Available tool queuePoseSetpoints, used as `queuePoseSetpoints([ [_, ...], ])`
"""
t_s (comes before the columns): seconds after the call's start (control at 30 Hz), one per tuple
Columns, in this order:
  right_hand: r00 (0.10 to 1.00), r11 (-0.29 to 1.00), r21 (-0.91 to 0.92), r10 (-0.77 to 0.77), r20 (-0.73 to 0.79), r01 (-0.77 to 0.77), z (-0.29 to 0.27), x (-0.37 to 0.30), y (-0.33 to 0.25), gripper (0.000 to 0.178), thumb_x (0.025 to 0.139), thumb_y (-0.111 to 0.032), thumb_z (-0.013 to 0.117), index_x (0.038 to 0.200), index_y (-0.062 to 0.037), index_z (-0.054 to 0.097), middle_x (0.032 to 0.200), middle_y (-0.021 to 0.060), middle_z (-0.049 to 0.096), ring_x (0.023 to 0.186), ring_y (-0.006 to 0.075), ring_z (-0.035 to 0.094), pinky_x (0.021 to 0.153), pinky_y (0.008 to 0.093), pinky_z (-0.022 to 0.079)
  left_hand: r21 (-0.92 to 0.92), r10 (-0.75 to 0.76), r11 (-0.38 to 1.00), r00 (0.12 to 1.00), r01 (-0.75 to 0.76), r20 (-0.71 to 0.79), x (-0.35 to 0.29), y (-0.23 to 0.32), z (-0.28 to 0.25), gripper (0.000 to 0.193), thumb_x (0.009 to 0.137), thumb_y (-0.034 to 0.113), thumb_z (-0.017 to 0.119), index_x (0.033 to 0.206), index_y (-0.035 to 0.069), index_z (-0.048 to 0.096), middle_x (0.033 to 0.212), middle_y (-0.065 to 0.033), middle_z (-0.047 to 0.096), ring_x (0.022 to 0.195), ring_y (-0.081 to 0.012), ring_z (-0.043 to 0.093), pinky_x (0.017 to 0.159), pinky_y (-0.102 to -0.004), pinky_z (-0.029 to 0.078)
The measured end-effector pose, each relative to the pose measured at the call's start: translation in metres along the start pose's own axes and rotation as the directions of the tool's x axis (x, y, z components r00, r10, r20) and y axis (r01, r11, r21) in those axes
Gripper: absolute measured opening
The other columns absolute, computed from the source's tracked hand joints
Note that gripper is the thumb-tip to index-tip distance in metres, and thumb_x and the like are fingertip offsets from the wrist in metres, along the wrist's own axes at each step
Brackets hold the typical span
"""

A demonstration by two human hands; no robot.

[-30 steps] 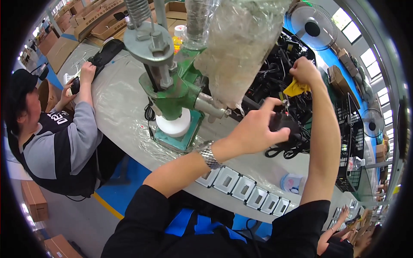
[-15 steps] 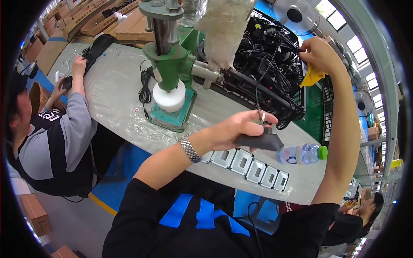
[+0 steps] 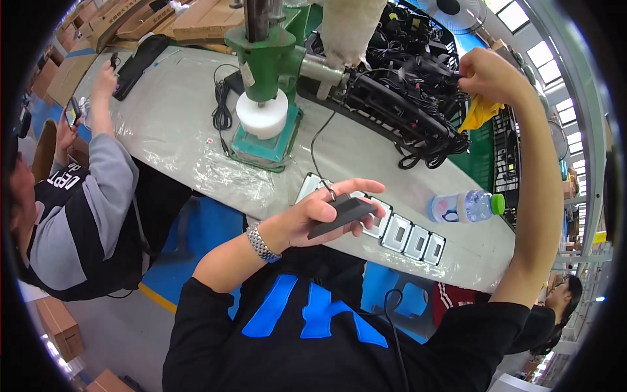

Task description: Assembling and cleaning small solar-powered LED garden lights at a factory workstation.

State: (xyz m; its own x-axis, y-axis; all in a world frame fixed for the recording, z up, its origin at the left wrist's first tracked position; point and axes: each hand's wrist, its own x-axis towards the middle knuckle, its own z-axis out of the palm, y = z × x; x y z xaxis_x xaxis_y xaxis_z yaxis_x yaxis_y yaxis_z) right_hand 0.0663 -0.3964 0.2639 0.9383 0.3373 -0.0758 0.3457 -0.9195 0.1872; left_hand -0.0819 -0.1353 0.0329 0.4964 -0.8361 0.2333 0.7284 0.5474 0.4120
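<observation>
A dark grey, flat-sided device [image 3: 341, 217] on a thin black cable rests in my left hand [image 3: 297, 222], over the near edge of the table. Thumb and lower fingers close round it, while the index finger stretches out above. The cable loops over the fingers. My right hand [image 3: 490, 75] reaches to the right end of a black crate [image 3: 385, 140] piled with black cabled devices [image 3: 418, 59]. Its fingers are pressed together at the pile; what they hold is hidden. A yellow cloth [image 3: 482, 114] hangs just below that hand. Silver-white rectangular frames [image 3: 397, 232] lie in a row beneath my left hand.
A green press [image 3: 261, 72] with a white round head [image 3: 262, 114] stands mid-table, a coiled black cable [image 3: 222, 114] beside it. A water bottle [image 3: 465, 206] lies on its side at right. A co-worker [image 3: 85, 196] handles a small object at left. Cardboard boxes [image 3: 202, 23] sit behind.
My left hand has moved left and nearer to me with the device, turning it. The cable now stretches across the table. My right hand stays by the crate. The co-worker's hands have shifted.
</observation>
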Motion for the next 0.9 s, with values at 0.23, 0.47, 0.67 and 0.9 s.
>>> queuePoseSetpoints([
  [0.23, 0.97, 0.996, -0.032, 0.075, -0.232, -0.085, 0.01, 0.004, 0.009, 0.024, 0.078, -0.019, 0.062, 0.08, 0.0054, 0.063, 0.076, 0.0187, 0.064, 0.074, 0.0305, 0.064, 0.072, 0.0378, 0.051, -0.343, 0.097, 0.931, 0.991, -0.124, -0.094, -0.042, -0.044, 0.007, 0.079, 0.082, 0.037, 0.063, 0.147, 0.009, 0.027, 0.138, -0.0189, 0.044, 0.11, -0.0235, 0.054, 0.095, -0.0346, 0.045],
  [0.47, 0.983, 0.995, 0.035, 0.102, -0.152, -0.098, 0.077, 0.009, -0.02, 0.026, 0.086, -0.021, 0.061, 0.11, -0.0114, 0.063, 0.089, 0.0151, 0.069, 0.084, 0.0322, 0.067, 0.077, 0.0414, 0.053, -0.166, -0.093, 0.985, 0.95, 0.045, -0.297, -0.079, -0.066, 0.009, 0.078, 0.077, 0.046, 0.071, 0.132, 0.0, 0.042, 0.135, -0.0176, 0.047, 0.115, -0.0252, 0.054, 0.094, -0.0305, 0.046],
  [0.67, 0.995, 0.978, -0.197, -0.084, -0.044, 0.074, 0.107, 0.044, -0.034, 0.036, 0.082, -0.011, 0.063, 0.117, -0.0163, 0.062, 0.096, 0.0138, 0.069, 0.09, 0.0332, 0.066, 0.081, 0.0429, 0.053, -0.395, -0.246, 0.885, 0.968, 0.246, 0.052, -0.091, -0.078, 0.018, 0.094, 0.081, 0.043, 0.071, 0.149, 0.008, 0.017, 0.143, -0.0241, 0.04, 0.125, -0.0335, 0.05, 0.102, -0.0411, 0.043],
  [0.9, 0.98, 0.975, -0.214, -0.093, -0.176, 0.054, 0.117, 0.06, -0.036, 0.021, 0.081, -0.017, 0.067, 0.098, -0.0101, 0.057, 0.087, 0.0124, 0.068, 0.085, 0.0338, 0.066, 0.074, 0.0438, 0.053, -0.217, -0.258, 0.935, 0.958, 0.28, 0.128, -0.093, -0.089, 0.002, 0.089, 0.077, 0.049, 0.073, 0.142, 0.003, 0.035, 0.136, -0.0169, 0.047, 0.122, -0.026, 0.051, 0.102, -0.0358, 0.042],
])
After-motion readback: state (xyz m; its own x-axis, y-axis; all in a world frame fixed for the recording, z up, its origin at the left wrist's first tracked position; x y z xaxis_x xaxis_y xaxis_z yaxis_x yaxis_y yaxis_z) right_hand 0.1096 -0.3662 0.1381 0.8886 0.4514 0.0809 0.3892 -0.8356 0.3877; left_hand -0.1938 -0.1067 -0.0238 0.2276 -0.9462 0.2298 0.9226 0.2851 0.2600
